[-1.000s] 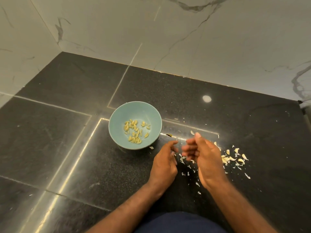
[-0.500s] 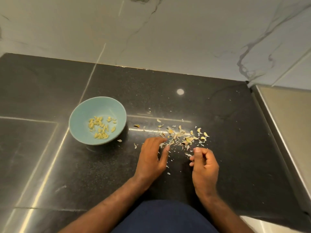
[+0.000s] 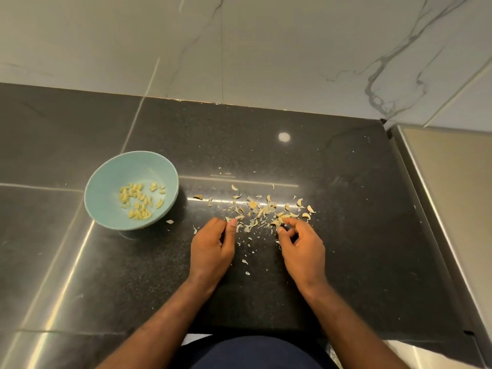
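Just right of the pale teal round ceramic bowl [image 3: 106,177], on the black speckled stone counter [image 3: 346,235] — a loose scatter of dry, pale yellow-grey husks and pods [image 3: 262,206], its closest flake near the bowl, its far end well apart from it. Inside the bowl, a small heap of pale yellow peeled kernels [image 3: 138,201].

At the scatter's near edge, right of the bowl, the left hand [image 3: 211,249]: fingers curled in, thumb laid against the forefinger and touching the nearest flakes. Cannot tell whether anything sits pinched inside.

Farther right of the bowl, the right hand [image 3: 303,251]: fingers hooked, thumb and forefinger tips at a curved pod on the scatter's near side. Grasped or merely touched — not clear.

Judged by looks: featherlight, papery, brittle stuff, apt to skid on polished stone and to scatter at a breath. Best taken one piece at a time, with a light fingertip pinch across a whole pod's short width, gently enough to avoid crushing. For flat empty shells, a nail under the edge, or a sweep with the side of the hand.
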A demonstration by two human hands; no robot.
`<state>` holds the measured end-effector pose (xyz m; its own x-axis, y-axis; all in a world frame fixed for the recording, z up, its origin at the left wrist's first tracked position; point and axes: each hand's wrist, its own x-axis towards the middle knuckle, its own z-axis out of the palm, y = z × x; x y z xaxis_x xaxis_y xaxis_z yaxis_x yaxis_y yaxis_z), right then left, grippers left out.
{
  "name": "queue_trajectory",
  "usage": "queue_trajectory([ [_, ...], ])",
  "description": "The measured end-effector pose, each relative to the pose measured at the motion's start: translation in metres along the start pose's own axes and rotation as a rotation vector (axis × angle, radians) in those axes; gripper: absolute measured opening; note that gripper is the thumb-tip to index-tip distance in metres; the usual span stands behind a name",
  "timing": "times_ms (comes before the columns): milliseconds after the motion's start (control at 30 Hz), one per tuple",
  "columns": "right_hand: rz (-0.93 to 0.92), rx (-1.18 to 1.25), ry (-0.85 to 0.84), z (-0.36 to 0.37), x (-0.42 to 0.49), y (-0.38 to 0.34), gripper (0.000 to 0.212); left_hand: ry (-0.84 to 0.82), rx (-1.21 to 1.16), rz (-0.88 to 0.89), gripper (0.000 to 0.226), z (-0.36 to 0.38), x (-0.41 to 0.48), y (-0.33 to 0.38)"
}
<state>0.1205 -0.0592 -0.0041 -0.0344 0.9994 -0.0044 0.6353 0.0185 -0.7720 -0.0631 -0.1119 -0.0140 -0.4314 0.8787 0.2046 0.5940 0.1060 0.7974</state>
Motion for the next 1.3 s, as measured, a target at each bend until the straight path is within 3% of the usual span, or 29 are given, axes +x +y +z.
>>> queue_trajectory([
  [133, -0.067, -0.129, -0.023, 0.002, 0.006, -0.002, 0.024, -0.007, 0.025, 0.001, 0.043, 0.0, 0.0, 0.001],
  [300, -0.138, -0.173, -0.099, 0.002, 0.009, 0.001, 0.008, -0.029, 0.105, -0.014, 0.043, 0.0, -0.001, 0.001],
  [633, -0.167, 0.078, -0.089, -0.001, 0.006, 0.013, 0.007, -0.046, 0.225, -0.035, 0.04, 0.003, -0.003, 0.005],
  [833, -0.011, 0.233, -0.077, 0.005, -0.001, 0.006, 0.02, -0.058, 0.137, -0.043, 0.022, 0.001, -0.003, 0.005],
  [1100, 0.032, 0.252, -0.065, 0.015, -0.017, -0.02, 0.013, -0.093, 0.021, -0.064, 0.005, -0.002, -0.002, 0.003],
  [1300, -0.159, 0.201, -0.131, 0.029, -0.021, -0.035, 0.023, -0.249, 0.032, -0.026, 0.044, -0.007, 0.0, 0.004],
])
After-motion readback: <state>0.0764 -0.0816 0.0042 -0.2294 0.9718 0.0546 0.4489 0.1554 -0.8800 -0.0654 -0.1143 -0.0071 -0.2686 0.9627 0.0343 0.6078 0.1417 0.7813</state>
